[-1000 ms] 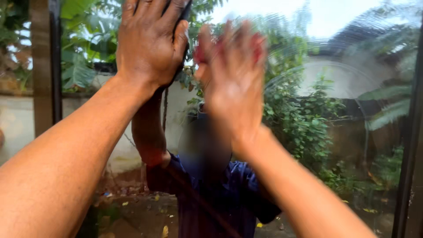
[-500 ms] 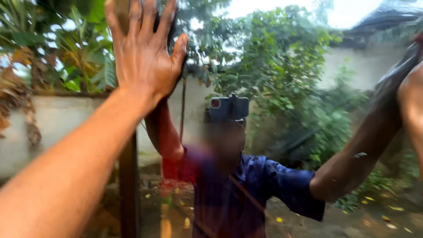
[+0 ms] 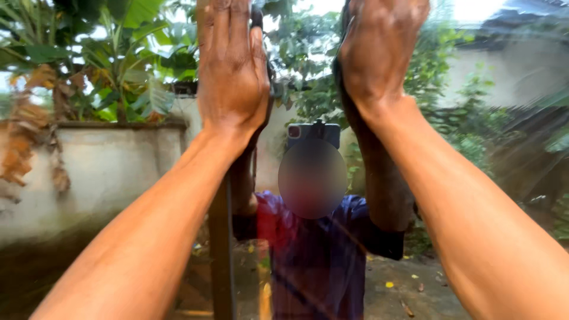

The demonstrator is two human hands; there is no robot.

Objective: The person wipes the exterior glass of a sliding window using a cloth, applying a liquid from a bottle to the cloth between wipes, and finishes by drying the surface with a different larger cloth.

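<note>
Against the glass, high up, your left hand lay flat with fingers together while your right hand pressed beside it, grip unclear, mid-wipe by appearance; the next pass likely called for steady, even pressure.

Left hand and right hand side by side on the glass pane — garden wall behind.
</note>
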